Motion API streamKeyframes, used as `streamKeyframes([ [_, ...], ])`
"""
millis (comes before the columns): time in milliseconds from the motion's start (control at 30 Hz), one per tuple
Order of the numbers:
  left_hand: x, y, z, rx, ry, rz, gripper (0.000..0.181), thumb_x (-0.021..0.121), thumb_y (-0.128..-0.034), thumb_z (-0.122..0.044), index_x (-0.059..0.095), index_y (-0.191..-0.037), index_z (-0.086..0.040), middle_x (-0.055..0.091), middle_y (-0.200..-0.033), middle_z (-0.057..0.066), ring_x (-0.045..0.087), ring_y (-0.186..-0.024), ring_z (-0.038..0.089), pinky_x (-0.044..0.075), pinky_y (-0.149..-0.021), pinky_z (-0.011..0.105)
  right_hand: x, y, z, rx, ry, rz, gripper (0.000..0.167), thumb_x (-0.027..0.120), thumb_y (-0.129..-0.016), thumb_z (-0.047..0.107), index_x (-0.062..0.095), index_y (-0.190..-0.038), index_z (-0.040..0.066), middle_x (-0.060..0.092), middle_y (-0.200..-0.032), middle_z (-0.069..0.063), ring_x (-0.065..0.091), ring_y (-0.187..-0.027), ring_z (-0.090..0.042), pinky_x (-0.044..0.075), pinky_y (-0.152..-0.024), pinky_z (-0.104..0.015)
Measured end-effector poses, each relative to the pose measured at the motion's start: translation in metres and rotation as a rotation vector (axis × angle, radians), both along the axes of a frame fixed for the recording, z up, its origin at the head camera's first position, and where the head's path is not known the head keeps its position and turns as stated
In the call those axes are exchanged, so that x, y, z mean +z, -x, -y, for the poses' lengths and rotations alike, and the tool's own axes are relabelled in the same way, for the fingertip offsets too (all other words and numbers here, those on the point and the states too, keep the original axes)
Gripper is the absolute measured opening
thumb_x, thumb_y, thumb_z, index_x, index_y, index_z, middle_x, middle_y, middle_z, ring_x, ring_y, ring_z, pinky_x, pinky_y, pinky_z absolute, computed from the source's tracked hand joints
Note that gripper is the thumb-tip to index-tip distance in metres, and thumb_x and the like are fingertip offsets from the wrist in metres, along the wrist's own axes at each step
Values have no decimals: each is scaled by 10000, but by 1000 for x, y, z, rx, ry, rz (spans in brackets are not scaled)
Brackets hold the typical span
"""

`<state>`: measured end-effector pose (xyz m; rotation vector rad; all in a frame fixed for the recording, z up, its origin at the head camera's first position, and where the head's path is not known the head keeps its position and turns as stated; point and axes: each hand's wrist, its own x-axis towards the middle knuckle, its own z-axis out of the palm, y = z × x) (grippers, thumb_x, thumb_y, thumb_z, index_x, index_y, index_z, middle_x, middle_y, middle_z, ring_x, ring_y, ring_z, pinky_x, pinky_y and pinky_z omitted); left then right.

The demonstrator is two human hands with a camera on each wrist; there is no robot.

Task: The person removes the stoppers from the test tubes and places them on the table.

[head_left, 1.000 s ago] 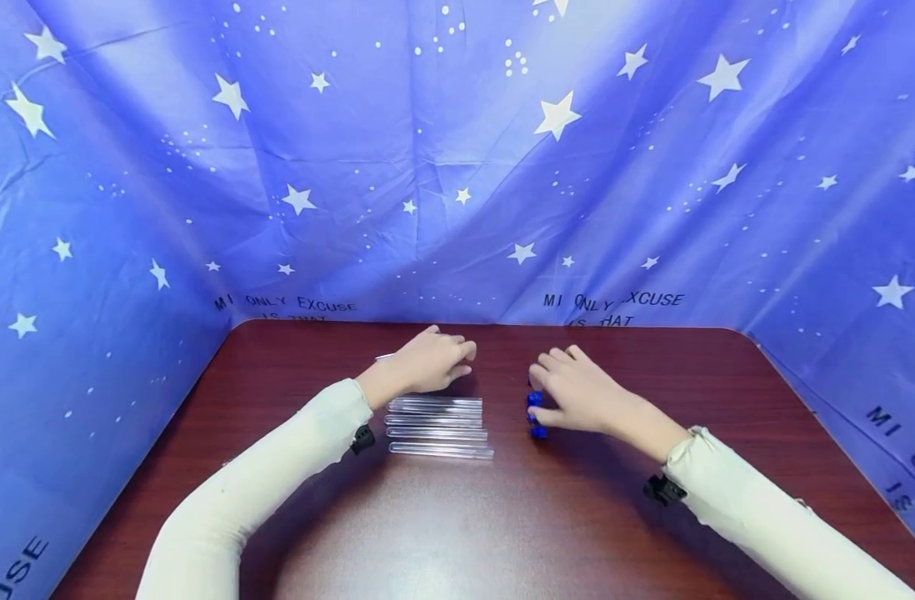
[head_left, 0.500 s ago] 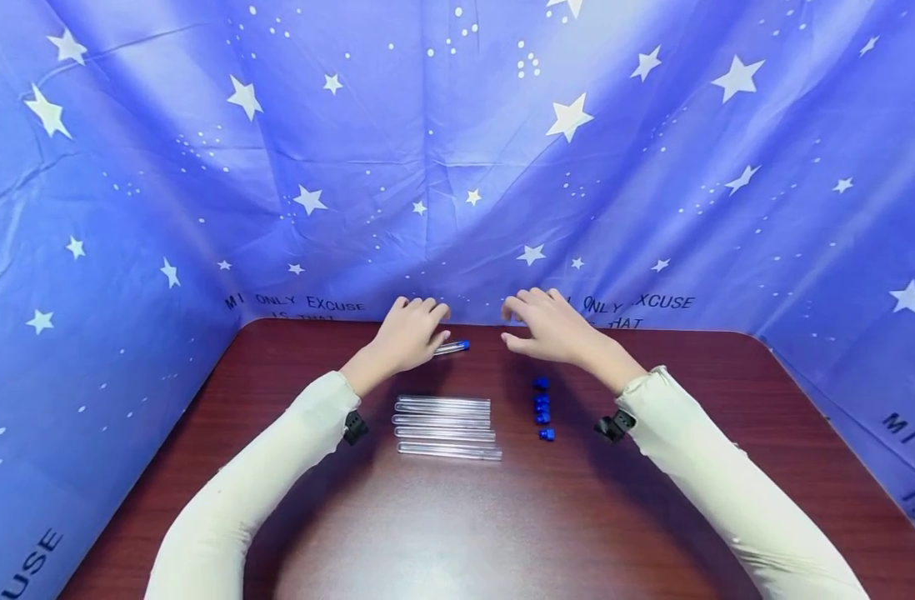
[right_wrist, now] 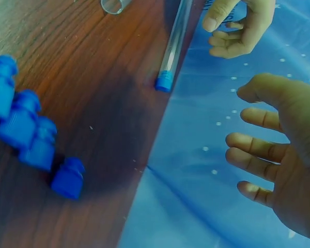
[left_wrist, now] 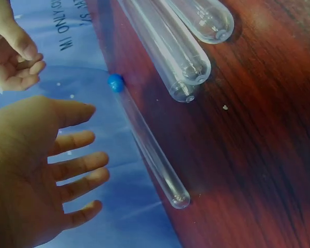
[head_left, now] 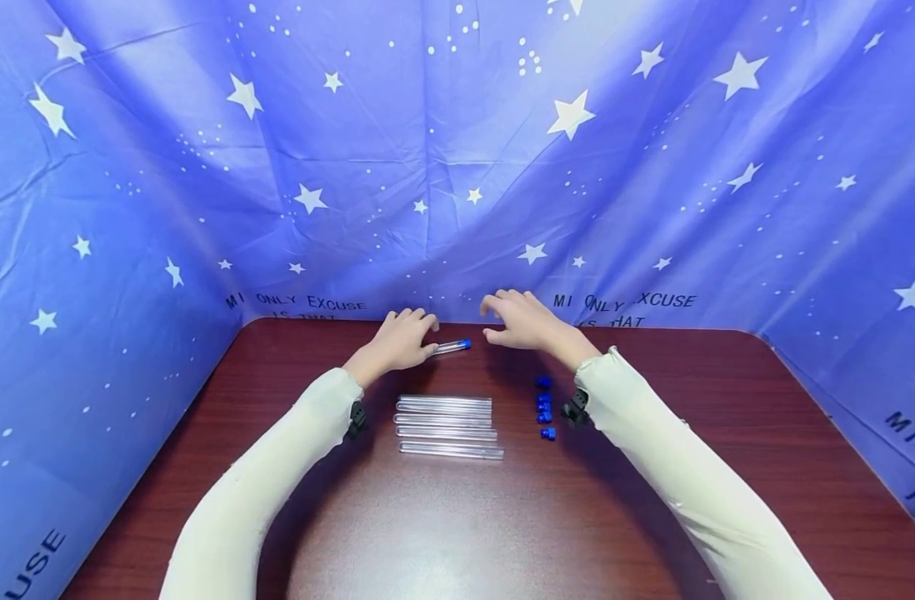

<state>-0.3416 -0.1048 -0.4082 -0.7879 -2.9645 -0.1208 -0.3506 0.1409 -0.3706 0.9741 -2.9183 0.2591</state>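
A clear test tube with a blue cap (head_left: 452, 347) lies near the table's back edge. My left hand (head_left: 401, 340) hovers above it, covering part of it in the head view. The left wrist view shows that hand's fingers loosely spread, apart from the capped tube (left_wrist: 154, 150). Across from it, my right hand (head_left: 525, 321) is in the air by the back edge. Its fingers are relaxed and hold nothing in the right wrist view. Several uncapped test tubes (head_left: 446, 421) lie in a row in front of the left hand. Several blue caps (head_left: 544, 408) form a line to their right.
The dark red wooden table (head_left: 442, 533) has rounded back corners. A blue curtain (head_left: 367, 225) with white stars surrounds it at the back and sides. In the right wrist view, one blue cap (right_wrist: 68, 178) stands at the end of the line of caps.
My right hand has moved from over the blue caps toward the back and left. My left hand has shifted back and left, uncovering the capped end of the far test tube.
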Motion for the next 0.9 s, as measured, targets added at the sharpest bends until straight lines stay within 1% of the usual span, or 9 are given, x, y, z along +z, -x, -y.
streamKeyframes([
  [100, -2, 4, -2, 14, -9, 62, 363, 643, -977, -329, 625, -1263, -107, 638, -1280, 119, 586, -1218, 344, 443, -997, 521, -5, 6, 5, -14, -16, 53, 356, 675, -928, 298, 630, -1214, 90, 658, -1091, -145, 598, -1015, -292, 440, -912, -489],
  [200, -5, 8, -5, 24, -6, 101, 359, 649, -974, -333, 624, -1263, -119, 640, -1278, 111, 592, -1220, 338, 444, -1002, 520, -13, 13, 9, -32, -30, 100, 360, 674, -936, 276, 625, -1237, 83, 657, -1105, -150, 601, -1022, -295, 446, -930, -501],
  [267, -8, 10, -7, 25, 8, 118, 347, 654, -972, -334, 624, -1249, -128, 640, -1272, 108, 596, -1215, 334, 446, -1001, 518, -19, 17, 10, -41, -40, 123, 357, 674, -938, 267, 624, -1241, 85, 658, -1109, -142, 606, -1030, -294, 451, -940, -507],
  [400, -13, 12, -11, 15, 35, 143, 322, 659, -970, -326, 624, -1226, -133, 634, -1257, 107, 595, -1208, 334, 440, -1009, 518, -31, 23, 13, -55, -73, 141, 341, 681, -931, 267, 623, -1221, 98, 659, -1101, -115, 623, -1041, -281, 466, -953, -505],
  [500, -17, 13, -14, 6, 49, 152, 310, 656, -972, -319, 623, -1219, -135, 634, -1249, 110, 593, -1213, 337, 432, -1033, 528, -37, 24, 15, -65, -88, 153, 337, 689, -926, 260, 624, -1214, 98, 659, -1099, -114, 627, -1034, -278, 478, -946, -501],
  [633, -21, 14, -15, 13, 61, 149, 287, 660, -970, -309, 626, -1194, -132, 641, -1229, 116, 604, -1203, 343, 430, -1046, 538, -42, 23, 19, -62, -98, 167, 345, 688, -931, 250, 628, -1231, 92, 654, -1111, -116, 620, -1014, -278, 490, -935, -497],
  [800, -22, 17, -17, 12, 84, 137, 250, 673, -961, -290, 635, -1143, -124, 644, -1184, 112, 627, -1165, 337, 448, -1018, 522, -46, 21, 21, -47, -105, 171, 340, 687, -937, 245, 632, -1234, 88, 659, -1117, -116, 614, -994, -275, 504, -914, -492],
  [900, -23, 17, -16, 10, 94, 134, 235, 676, -960, -294, 635, -1119, -126, 646, -1158, 104, 639, -1140, 332, 457, -1001, 513, -50, 21, 22, -42, -114, 162, 320, 689, -936, 237, 640, -1214, 89, 669, -1097, -112, 619, -981, -271, 511, -899, -491],
])
